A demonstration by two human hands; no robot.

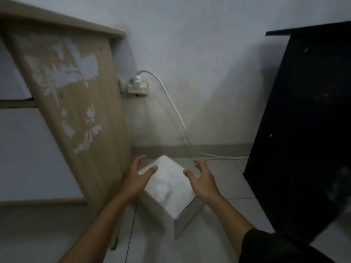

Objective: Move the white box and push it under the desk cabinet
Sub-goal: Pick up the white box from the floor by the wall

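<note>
White box (170, 184) on the tile floor (228, 179), just right of the wooden cabinet (79, 111) side panel, one corner toward the wall. Left hand (135, 177) spread wide at the box's left edge, thumb on its top. Right hand (202, 179) spread wide at the box's right edge; contact unclear. Box lies between both hands. White cable (171, 99) behind box; black panel (303, 130) well right.

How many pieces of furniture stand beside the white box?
2. A wooden cabinet stands left of the white box, and a black cabinet stands to its right. More may be out of view.
</note>
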